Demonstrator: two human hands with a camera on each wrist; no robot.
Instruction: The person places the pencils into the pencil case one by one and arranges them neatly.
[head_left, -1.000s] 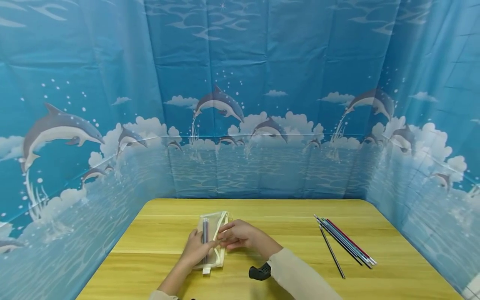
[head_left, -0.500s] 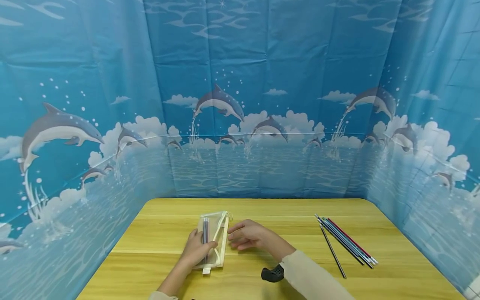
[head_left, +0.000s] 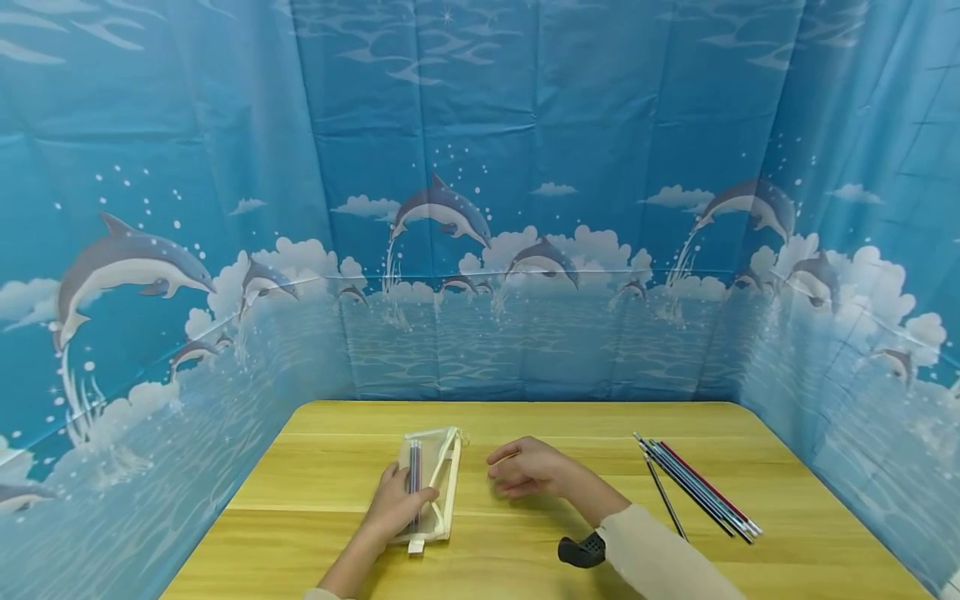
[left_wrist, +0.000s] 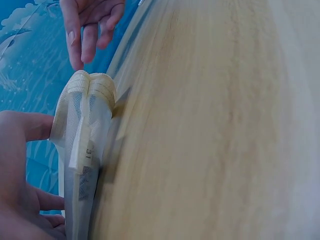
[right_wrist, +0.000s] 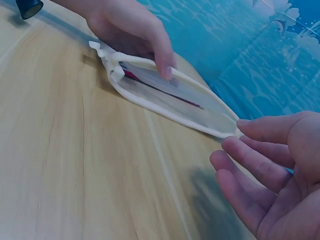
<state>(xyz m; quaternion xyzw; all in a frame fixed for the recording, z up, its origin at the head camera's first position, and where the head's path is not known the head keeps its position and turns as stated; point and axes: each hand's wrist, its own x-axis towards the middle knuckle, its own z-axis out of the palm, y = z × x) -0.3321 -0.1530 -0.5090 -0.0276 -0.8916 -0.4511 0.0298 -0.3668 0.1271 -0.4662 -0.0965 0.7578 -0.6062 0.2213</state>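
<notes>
A cream mesh pencil pouch (head_left: 452, 487) with a zipper lies on the left part of the table, several dark pencils (head_left: 415, 467) showing inside it. My left hand (head_left: 397, 504) holds it, the thumb over the edge of its mouth. In the right wrist view the pouch's mouth (right_wrist: 150, 105) gapes open, with a thin dark-red pencil (right_wrist: 165, 91) visible within. My right hand (head_left: 532, 468) hovers to the right of the pouch, fingers loosely bent and holding nothing. From the left wrist, the right-hand fingers (left_wrist: 89, 42) appear beyond the pouch's far end.
A loose bunch of pencils (head_left: 697, 487), one of them red, lies on the right side of the table (head_left: 315, 467). One dark pencil (head_left: 665, 500) sits at an angle beside them, partly behind the right sleeve (head_left: 660, 554). A dolphin-print curtain (head_left: 480, 333) surrounds the table.
My right hand has drawn away from the pouch's edge and moved right, toward the pencils. The left hand keeps its hold on the pouch, which stays in place.
</notes>
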